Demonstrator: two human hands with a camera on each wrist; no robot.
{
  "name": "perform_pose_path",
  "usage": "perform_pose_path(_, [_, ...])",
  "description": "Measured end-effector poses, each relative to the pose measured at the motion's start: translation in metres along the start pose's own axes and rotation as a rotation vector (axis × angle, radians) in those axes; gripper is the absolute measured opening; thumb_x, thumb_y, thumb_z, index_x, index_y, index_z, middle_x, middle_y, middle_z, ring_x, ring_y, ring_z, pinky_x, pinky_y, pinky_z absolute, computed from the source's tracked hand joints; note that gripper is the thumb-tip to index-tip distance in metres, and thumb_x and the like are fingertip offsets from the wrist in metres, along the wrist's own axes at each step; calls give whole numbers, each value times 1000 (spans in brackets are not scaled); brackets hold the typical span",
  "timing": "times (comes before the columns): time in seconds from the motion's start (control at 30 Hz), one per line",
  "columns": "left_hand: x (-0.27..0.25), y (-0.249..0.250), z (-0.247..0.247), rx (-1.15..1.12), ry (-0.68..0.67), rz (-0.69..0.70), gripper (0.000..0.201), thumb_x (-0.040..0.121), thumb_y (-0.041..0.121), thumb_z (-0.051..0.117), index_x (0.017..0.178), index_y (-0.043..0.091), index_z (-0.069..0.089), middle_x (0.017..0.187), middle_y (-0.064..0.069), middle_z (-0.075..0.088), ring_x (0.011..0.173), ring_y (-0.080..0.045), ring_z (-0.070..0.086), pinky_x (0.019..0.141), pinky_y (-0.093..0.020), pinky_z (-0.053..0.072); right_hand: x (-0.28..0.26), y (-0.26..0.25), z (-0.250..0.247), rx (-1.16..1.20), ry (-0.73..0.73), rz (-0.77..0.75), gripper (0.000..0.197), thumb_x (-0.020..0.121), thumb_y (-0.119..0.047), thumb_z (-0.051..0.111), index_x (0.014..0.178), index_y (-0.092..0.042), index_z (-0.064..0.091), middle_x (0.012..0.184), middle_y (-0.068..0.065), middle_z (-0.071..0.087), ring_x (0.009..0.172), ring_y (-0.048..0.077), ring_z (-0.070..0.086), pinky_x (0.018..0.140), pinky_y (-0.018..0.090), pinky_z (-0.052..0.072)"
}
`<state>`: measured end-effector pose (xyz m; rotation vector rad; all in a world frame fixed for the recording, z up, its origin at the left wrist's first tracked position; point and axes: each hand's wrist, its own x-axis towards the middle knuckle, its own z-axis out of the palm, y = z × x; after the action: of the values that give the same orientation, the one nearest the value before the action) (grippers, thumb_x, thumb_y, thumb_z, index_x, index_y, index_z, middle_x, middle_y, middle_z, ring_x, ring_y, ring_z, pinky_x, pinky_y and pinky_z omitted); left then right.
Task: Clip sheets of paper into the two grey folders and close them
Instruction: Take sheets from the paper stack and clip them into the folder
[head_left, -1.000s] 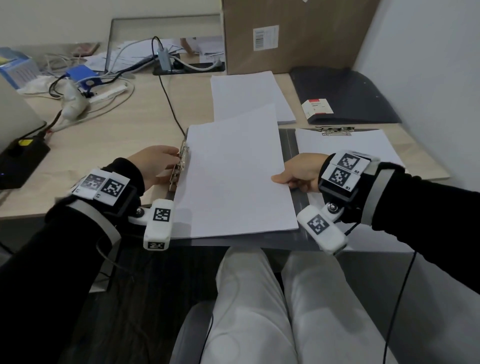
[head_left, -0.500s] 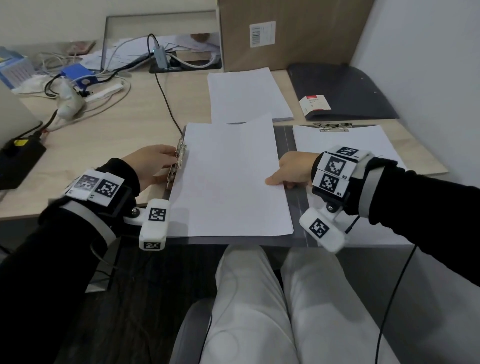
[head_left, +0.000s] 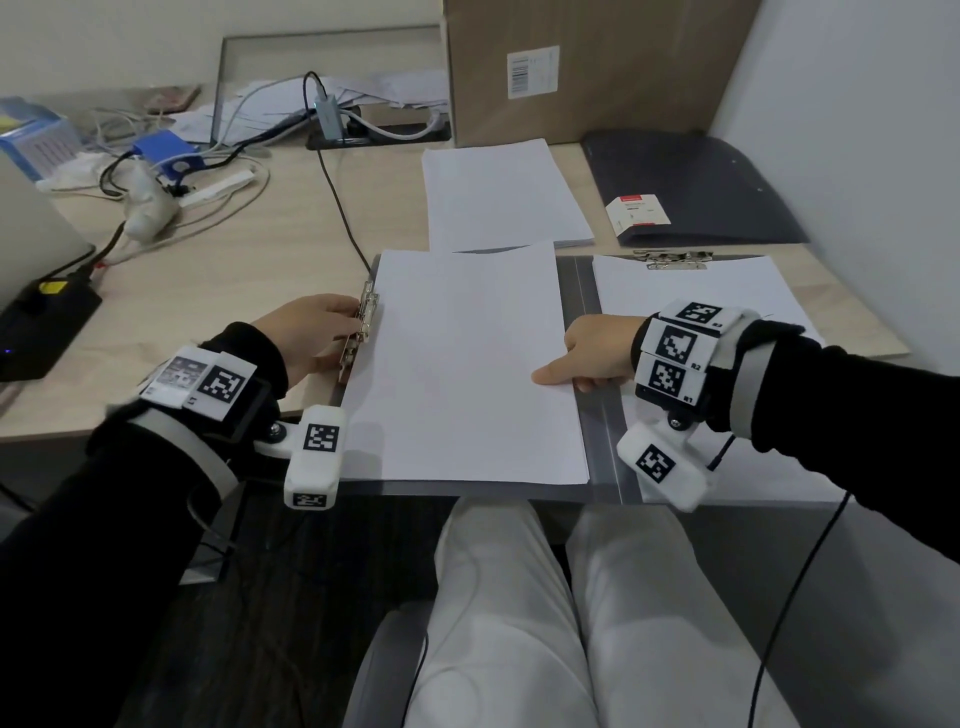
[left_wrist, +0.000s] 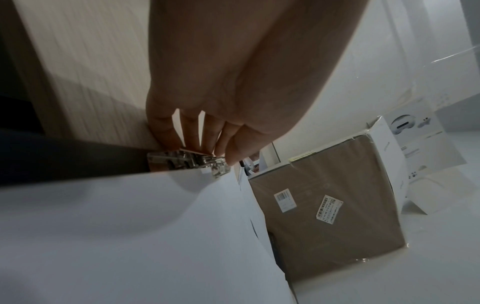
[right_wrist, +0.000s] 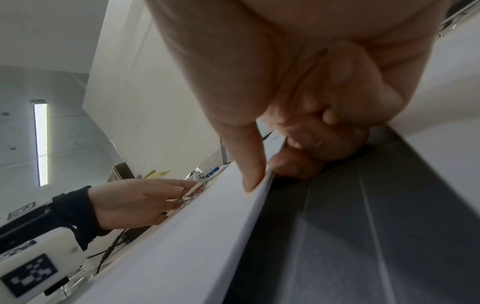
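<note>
Your R hand (head_left: 597, 353) pinches right edge of paper sheet (head_left: 462, 364), thumb on top, fingers curled under. Sheet lies on open grey folder (head_left: 597, 441) at desk front. Your L hand (head_left: 306, 332): fingertips on metal clip (head_left: 362, 327) at sheet's left edge. Paper stack (head_left: 504, 192) beyond; 2nd folder (head_left: 691, 192) far right.

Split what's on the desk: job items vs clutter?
Job:
open grey folder
white sheets on its left half, pinched by right hand
silver metal clip, held by left hand
spare white paper stack
closed dark grey folder

Clutter:
brown cardboard box
tangled cables
blue plastic box
</note>
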<state>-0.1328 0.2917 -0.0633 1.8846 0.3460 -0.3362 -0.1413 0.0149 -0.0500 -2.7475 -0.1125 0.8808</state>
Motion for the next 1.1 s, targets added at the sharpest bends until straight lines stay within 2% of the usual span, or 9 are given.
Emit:
perform_pose_path(0.13, [-1,1,1,2,11,-3,30,92,2,46,116,16,58,90,3,59,79,-7,53,65,-21,42,-1,3,-4,-8,20,19,52,85,-54,55,56,-11,50,55,-1,54,46,14,44,49,21,37])
perform_pose_path(0.27, [-1,3,2,37,38,1,35,92,5,48,126,10,53,105,-1,58,86,-11,55,62,-21,45,2,2,-14,61,43,59,49,84,-54,57,66,-9,57,57,1,59,44,13,45,46,19,38])
perform_pose_path(0.37, [-2,5,5,78,57,30,33,93,4,46,122,20,50,90,8,57,76,-5,53,60,-16,47,5,1,-25,124,78,76,45,87,-47,57,68,-6,59,60,3,62,43,12,44,46,18,39])
perform_pose_path(0.43, [0,6,6,98,60,38,38,94,4,46,129,15,49,88,11,55,74,-4,52,59,-15,48,11,2,-29,182,132,49,40,88,-40,59,81,-1,66,70,8,70,52,16,53,58,24,48])
perform_pose_path(0.5, [0,6,5,104,62,38,41,94,4,46,134,10,46,93,8,57,75,-5,54,57,-14,50,18,3,-33,250,228,8,37,86,-33,62,97,1,69,91,11,75,73,23,64,78,33,54])
perform_pose_path(0.57, [1,8,3,94,64,28,46,93,5,48,139,8,42,106,1,57,78,-8,55,62,-16,49,25,0,-36,258,316,-27,35,85,-27,64,110,-3,66,106,7,70,91,23,64,88,35,51])
perform_pose_path(0.67, [3,7,1,113,52,29,55,90,4,54,142,8,37,121,-2,52,99,-18,56,78,-24,49,37,-9,-45,227,360,-104,45,85,-24,65,127,-11,55,131,3,56,118,21,54,99,29,41])
perform_pose_path(0.8, [4,4,-3,236,-38,36,68,79,3,69,140,13,40,136,-3,51,119,-26,55,105,-42,43,66,-29,-56,144,332,-195,55,85,-23,65,136,-12,47,142,4,48,129,21,47,102,25,35])
perform_pose_path(1.1, [8,-1,-7,315,-102,24,88,74,-2,72,146,22,27,136,-6,51,122,-27,53,107,-44,41,111,-98,-58,14,212,-335,65,88,-23,63,145,-9,36,149,5,40,137,21,39,109,25,29])
